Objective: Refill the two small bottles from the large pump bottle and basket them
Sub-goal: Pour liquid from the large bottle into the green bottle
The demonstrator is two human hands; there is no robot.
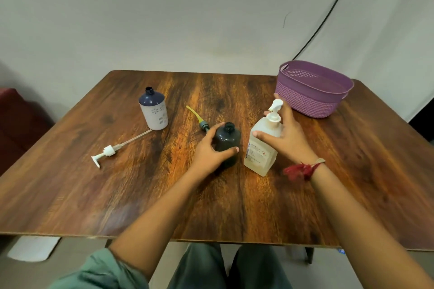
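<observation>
A small dark bottle [228, 142] stands uncapped at the table's middle, and my left hand [210, 151] grips its body with thumb and fingers curled round it. Right beside it stands the large clear pump bottle [259, 148] with a white pump head [274, 109]. My right hand [285, 135] is spread against the pump bottle's right side, thumb across its shoulder, fingers straight up behind the pump. A white bottle with a dark blue top [153, 109] stands uncapped at the left. The purple basket [310, 88] sits at the back right, nothing visible inside.
A white pump with its long tube [110, 150] lies flat on the wooden table [117, 195] at the left. A dark pump cap with a yellow tube [199, 119] lies just behind the dark bottle. A black cable [328, 14] runs down the wall.
</observation>
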